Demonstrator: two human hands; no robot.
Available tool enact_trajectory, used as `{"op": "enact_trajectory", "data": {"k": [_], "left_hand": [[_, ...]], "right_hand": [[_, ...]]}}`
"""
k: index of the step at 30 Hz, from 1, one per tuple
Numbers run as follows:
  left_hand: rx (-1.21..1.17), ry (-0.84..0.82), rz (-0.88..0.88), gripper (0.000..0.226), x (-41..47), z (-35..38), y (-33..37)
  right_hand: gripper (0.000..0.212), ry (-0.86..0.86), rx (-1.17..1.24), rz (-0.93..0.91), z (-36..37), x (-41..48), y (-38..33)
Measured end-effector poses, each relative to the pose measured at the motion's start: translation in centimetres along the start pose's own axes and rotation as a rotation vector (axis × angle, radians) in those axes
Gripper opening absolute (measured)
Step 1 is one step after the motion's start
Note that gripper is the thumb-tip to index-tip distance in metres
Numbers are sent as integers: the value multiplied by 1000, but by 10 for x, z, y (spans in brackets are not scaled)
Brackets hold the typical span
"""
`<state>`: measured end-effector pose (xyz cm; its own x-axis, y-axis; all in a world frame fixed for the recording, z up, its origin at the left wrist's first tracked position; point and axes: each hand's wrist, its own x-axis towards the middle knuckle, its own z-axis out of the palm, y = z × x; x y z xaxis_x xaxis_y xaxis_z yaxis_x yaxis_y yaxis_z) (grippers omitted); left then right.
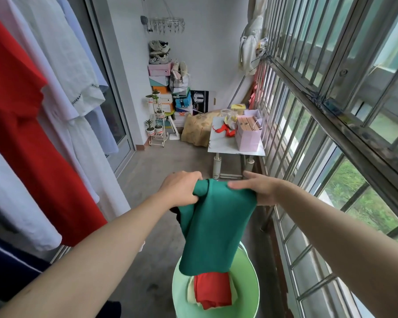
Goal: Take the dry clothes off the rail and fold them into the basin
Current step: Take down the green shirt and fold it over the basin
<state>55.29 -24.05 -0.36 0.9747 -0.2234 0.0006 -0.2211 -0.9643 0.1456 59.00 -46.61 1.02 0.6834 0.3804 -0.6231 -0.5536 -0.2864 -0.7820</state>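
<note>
A dark green garment (213, 228) hangs folded lengthwise in front of me, above a pale green basin (251, 301) on the floor. My left hand (182, 188) grips its top left edge with curled fingers. My right hand (257, 188) holds the top right edge, thumb over the cloth and fingers behind it. Inside the basin lie a folded red garment (213, 291) and a cream one (191, 292) under it. On the left, a red dress (21, 134), white clothes (74, 88) and a dark blue item (7, 269) hang from a rail that is out of view.
A barred window (331, 111) runs along the right. A small white table (228, 145) with a pink bag (248, 134) stands ahead. Shoe boxes (163, 83), a plant stand (157, 125) and a sack (198, 129) fill the far corner. A glass sliding door (115, 115) is behind the clothes.
</note>
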Motion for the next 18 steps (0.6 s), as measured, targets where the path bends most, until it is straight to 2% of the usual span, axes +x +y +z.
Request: {"op": "enact_trajectory", "data": {"k": [2, 3, 6, 8, 11, 13, 15, 17, 18], "left_hand": [[-15, -50, -8, 41, 2, -1, -2], [-20, -78, -4, 40, 3, -2, -3], [-22, -182, 52, 25, 4, -8, -6], [-38, -248, 96, 22, 5, -11, -9], [-244, -318, 97, 26, 6, -14, -17], [-432, -351, 73, 29, 4, -19, -21], [-581, -374, 22, 31, 2, -22, -25], [-725, -362, -58, 36, 1, -24, -29], [-783, -352, -91, 39, 1, -24, -31]], "right_hand": [[98, -43, -297, -26, 4, -3, 1], [95, -45, -531, -48, 7, -3, 2], [57, 156, -1145, -222, 9, 7, 6], [44, 315, -1276, -297, 8, 11, 4], [48, 463, -1199, -382, 2, 15, 1], [44, 484, -1033, -445, -3, 20, -1], [34, 486, -617, -423, -7, 25, 0], [26, 507, -98, -312, -10, 29, 3], [25, 494, 62, -268, -12, 29, 6]]}}
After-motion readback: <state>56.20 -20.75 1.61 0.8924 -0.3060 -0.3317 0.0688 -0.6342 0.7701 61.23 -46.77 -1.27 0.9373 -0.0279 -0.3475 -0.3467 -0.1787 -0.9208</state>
